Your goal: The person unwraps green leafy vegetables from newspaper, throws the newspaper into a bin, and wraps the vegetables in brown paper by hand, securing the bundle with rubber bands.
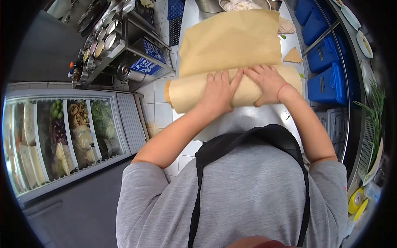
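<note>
A thick roll wrapped in brown paper (186, 91) lies crosswise on a steel table (231, 122) in front of me. Its left end shows an orange-brown edge; what is wrapped inside is hidden. Beyond the roll, the flat part of the brown paper sheet (231, 39) spreads towards the far end. My left hand (219, 91) rests on top of the roll, fingers stretched forward and thumb apart. Close beside it, my right hand (266, 82) presses on the roll with its fingers spread and angled left. A red band circles the right wrist.
At the table's far end stands a bowl (246, 5) with pale food. A torn brown piece (292, 55) lies right of the sheet. Blue bins (326, 84) line the right side. On the left are a glass-topped fridge (66, 136) with vegetables and a rack of metal containers (99, 47).
</note>
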Tool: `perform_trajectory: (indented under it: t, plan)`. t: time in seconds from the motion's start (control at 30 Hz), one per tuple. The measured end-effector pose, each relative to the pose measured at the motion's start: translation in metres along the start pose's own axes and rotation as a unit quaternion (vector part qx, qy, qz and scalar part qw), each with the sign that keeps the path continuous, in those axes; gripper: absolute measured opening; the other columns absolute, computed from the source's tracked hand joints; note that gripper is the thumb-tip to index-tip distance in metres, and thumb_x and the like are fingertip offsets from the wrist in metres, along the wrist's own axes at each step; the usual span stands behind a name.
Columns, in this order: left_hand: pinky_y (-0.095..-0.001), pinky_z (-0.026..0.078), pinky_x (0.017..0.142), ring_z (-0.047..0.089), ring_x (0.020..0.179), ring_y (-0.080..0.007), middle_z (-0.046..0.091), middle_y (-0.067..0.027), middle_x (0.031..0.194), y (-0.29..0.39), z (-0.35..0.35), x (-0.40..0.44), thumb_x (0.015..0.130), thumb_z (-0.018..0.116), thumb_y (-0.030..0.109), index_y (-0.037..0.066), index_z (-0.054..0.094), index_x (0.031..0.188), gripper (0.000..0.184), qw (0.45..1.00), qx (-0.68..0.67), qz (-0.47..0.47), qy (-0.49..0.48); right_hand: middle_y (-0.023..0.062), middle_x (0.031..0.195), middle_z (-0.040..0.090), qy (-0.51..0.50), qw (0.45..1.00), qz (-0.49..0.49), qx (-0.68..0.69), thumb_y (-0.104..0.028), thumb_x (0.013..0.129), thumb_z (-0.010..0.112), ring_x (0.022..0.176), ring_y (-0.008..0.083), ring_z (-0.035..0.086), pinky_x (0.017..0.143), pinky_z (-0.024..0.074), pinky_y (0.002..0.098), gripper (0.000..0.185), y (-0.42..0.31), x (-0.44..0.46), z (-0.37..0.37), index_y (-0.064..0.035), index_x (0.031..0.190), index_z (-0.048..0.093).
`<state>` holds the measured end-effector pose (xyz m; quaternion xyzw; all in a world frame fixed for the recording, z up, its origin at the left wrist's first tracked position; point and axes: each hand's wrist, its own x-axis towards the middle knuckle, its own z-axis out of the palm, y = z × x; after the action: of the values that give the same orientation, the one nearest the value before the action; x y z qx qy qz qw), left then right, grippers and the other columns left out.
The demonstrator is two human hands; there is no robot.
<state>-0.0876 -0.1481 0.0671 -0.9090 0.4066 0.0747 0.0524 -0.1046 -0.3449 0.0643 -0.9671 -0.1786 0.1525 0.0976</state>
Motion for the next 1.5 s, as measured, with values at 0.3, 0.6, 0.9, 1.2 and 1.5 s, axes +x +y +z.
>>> perform_trajectory:
  t: [0.3,0.6,0.9,1.2,1.5]
  plan:
    - [-0.0390,0.043,0.088,0.052,0.101,-0.0326,0.052,-0.0174,0.106,-0.021,-0.010,0.001,0.052,0.080,0.033,0.010,0.032,0.135,0.099,0.987,-0.132,0.001,-0.091,0.0136,0.120,0.050,-0.099,0.992,-0.042,0.060,-0.035,0.046,0.080,0.115,0.0296,0.046,0.099,0.0360,0.0389,0.099,-0.001,0.021,-0.008,-0.0098,0.133,0.040]
    - [-0.0346,0.044,0.090,0.055,0.104,-0.0315,0.056,-0.0181,0.112,-0.064,-0.009,0.047,0.043,0.082,0.036,0.007,0.036,0.133,0.105,0.926,-0.267,0.056,-0.260,0.0109,0.134,0.041,0.086,0.995,-0.051,0.012,-0.038,0.046,0.084,0.124,0.0280,0.039,0.103,0.0316,0.0474,0.107,-0.028,-0.001,0.006,-0.0178,0.138,0.032]
    - [-0.0337,0.039,0.099,0.050,0.116,-0.0262,0.054,-0.0138,0.122,-0.092,-0.004,0.092,0.047,0.084,0.024,0.006,0.034,0.135,0.103,0.815,-0.412,0.062,-0.404,0.0061,0.122,0.046,0.077,0.997,0.000,-0.024,-0.035,0.046,0.085,0.115,0.0260,0.044,0.098,0.0320,0.0477,0.108,-0.025,0.022,-0.009,-0.0248,0.139,0.030]
    - [-0.0383,0.030,0.105,0.036,0.129,-0.0279,0.036,-0.0151,0.140,-0.128,0.001,0.100,0.057,0.082,0.036,0.011,0.025,0.143,0.106,0.793,-0.495,0.001,-0.355,0.0115,0.124,0.048,-0.083,0.995,-0.014,0.059,-0.039,0.045,0.082,0.118,0.0296,0.045,0.097,0.0378,0.0405,0.108,0.013,0.080,-0.037,-0.0166,0.138,0.033]
    - [-0.0625,0.021,0.102,0.026,0.132,-0.0394,0.026,-0.0244,0.142,-0.074,-0.002,0.030,0.053,0.078,0.057,0.019,0.017,0.145,0.117,0.993,-0.113,-0.007,0.014,0.0156,0.126,0.051,-0.230,0.939,-0.031,0.254,-0.038,0.048,0.082,0.116,0.0275,0.050,0.100,0.0383,0.0354,0.104,0.041,0.133,-0.051,-0.0092,0.137,0.036]
